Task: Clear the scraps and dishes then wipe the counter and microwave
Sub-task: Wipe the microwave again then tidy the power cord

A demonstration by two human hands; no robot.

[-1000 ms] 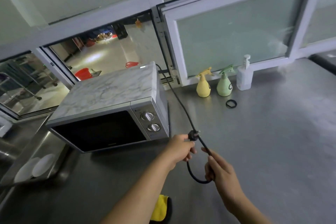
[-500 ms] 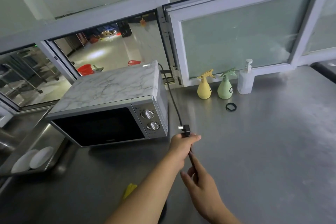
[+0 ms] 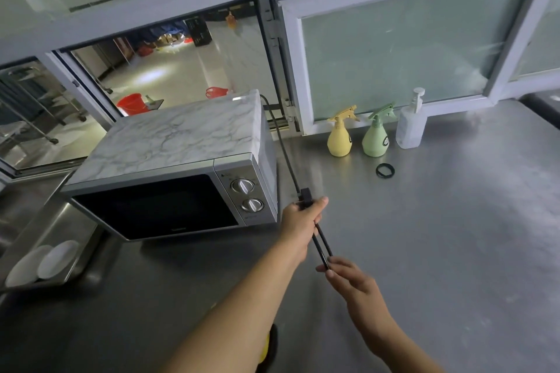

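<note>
Beside the microwave [image 3: 181, 172] on the steel table [image 3: 439, 236], the left hand [image 3: 304, 216] has its grip clenched round the black cord [image 3: 285, 151] at its plug [image 3: 305, 197] (folded double below), whose lower loop the right hand [image 3: 360, 288] pinches.

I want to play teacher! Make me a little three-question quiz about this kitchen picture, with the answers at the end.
1. True or false: the microwave door is open.
2. Which spray bottle stands nearest the clear pump bottle? A) the yellow spray bottle B) the green spray bottle
3. Fill in: the left hand grips the folded black cord just below its ____, while the right hand pinches the loop end.

Key: 1. False, it is closed. 2. B. 3. plug.
</note>
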